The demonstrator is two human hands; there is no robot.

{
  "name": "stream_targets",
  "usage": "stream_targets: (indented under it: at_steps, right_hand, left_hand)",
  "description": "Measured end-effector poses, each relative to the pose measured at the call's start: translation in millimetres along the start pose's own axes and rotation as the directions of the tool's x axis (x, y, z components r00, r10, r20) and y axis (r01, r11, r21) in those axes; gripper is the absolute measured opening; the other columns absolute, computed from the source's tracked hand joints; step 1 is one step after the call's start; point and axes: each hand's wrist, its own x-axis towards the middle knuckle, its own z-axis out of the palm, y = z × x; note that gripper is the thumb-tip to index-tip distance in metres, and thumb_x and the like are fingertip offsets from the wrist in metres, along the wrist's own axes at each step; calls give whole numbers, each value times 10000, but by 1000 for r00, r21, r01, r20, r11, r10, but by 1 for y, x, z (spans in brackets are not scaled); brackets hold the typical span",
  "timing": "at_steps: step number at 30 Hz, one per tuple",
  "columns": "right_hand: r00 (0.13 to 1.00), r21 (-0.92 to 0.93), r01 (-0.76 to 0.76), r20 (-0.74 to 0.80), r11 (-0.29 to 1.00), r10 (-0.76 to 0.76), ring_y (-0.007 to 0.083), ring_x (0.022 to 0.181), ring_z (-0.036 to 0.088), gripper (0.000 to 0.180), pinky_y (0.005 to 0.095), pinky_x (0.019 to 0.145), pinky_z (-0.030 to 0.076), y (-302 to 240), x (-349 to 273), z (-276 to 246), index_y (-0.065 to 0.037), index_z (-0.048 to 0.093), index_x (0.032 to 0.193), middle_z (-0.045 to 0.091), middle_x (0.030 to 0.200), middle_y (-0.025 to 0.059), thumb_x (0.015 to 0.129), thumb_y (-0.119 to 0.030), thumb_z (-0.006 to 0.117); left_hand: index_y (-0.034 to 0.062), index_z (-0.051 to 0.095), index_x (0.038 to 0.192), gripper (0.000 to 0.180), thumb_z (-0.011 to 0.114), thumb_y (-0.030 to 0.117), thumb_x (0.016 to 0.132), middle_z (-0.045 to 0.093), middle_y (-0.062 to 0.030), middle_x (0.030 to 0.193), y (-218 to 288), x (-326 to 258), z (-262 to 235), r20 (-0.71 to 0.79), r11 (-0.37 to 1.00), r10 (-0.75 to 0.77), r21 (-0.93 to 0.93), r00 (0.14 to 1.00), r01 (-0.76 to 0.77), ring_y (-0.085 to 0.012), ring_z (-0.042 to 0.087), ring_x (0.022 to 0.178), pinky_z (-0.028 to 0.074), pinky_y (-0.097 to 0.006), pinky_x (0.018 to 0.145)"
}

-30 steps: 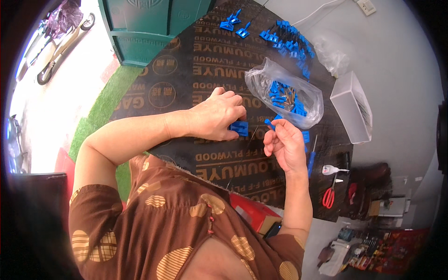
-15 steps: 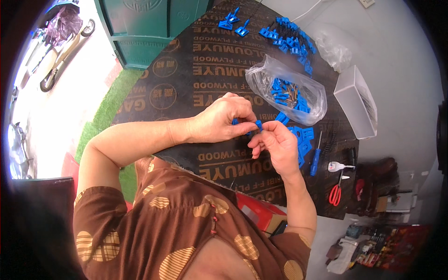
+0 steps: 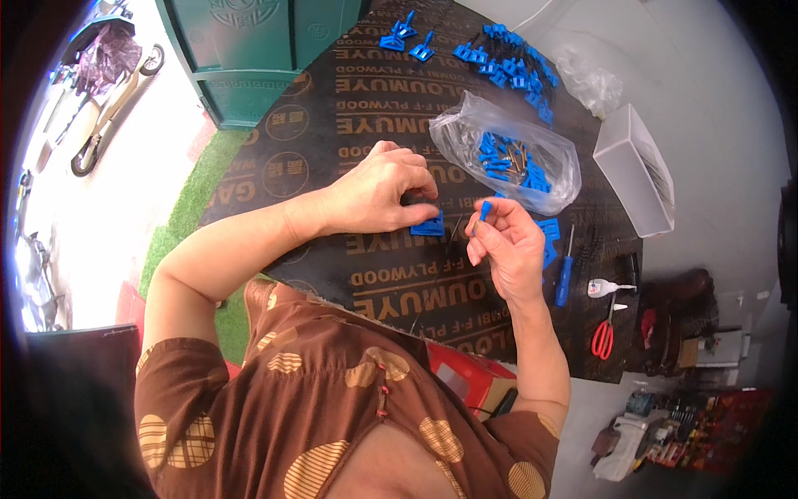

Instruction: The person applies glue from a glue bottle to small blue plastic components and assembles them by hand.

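Observation:
My left hand [image 3: 389,193] is bent over the table, its thumb against a flat blue plastic piece [image 3: 428,225] with a slot in it. The curled fingers partly cover that piece. To its right, my right hand [image 3: 514,241] pinches a small blue plastic plug [image 3: 485,210] between thumb and fingertips, raised and apart from the flat piece. Just beyond both hands lies an open clear plastic bag [image 3: 461,133] holding blue parts and metal screws [image 3: 517,162]. More flat blue pieces [image 3: 549,233] show behind my right hand, partly hidden by it.
Along the far edge of the dark plywood table [image 3: 366,287] are several blue assemblies [image 3: 507,71]. A white bin [image 3: 623,166] stands at the right. Near it lie a blue screwdriver [image 3: 564,279], a white glue bottle [image 3: 603,288] and red-handled scissors [image 3: 603,339].
My hands have drawn apart. The right hand has moved right and up with the small blue plug, and more of the flat blue piece under my left thumb now shows.

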Motion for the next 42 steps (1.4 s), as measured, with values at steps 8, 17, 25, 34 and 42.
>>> stream_targets:
  at_steps: [8,17,25,34,42]
  right_hand:
    - [1000,-145,10,10,989,-9,88,620,552,241,224,567,488,2,2,-9,31,540,1124,644,850,104,893,-19,590]
    - [999,-265,-10,-38,964,0,65,594,538,154,183,528,450,11,4,-16,32,600,1019,638,825,58,894,-56,616]
    - [998,-418,-10,-55,909,-14,21,622,513,145,169,522,421,13,2,-11,5,609,1016,596,778,-14,887,-58,622]
    - [997,-413,-1,-67,911,-30,17,635,516,149,170,537,430,14,2,-13,3,608,1017,596,781,-19,890,-73,621]
    - [996,-417,25,-63,908,-57,21,642,528,155,170,542,438,13,2,-15,5,606,1022,612,795,-8,896,-85,616]
  left_hand:
    - [46,620,913,383,795,263,652,528,-123,964,1,-4,1,199,960,20,270,980,-74,-301,469,1006,326,-445,959]
    - [48,657,880,280,744,195,658,522,-98,915,-4,-5,12,173,981,107,142,979,-133,-280,466,982,334,-429,924]
    - [49,655,924,309,752,181,662,513,-97,923,-5,-6,17,139,990,60,120,988,-77,-291,464,999,291,-484,1007]
    - [24,633,925,335,738,185,651,531,-110,957,-4,-4,16,221,981,83,152,972,-118,-290,491,1009,273,-472,1042]
    - [4,656,856,275,690,227,699,536,-109,881,-6,-2,14,193,996,56,64,980,-69,-291,478,985,265,-510,1023]
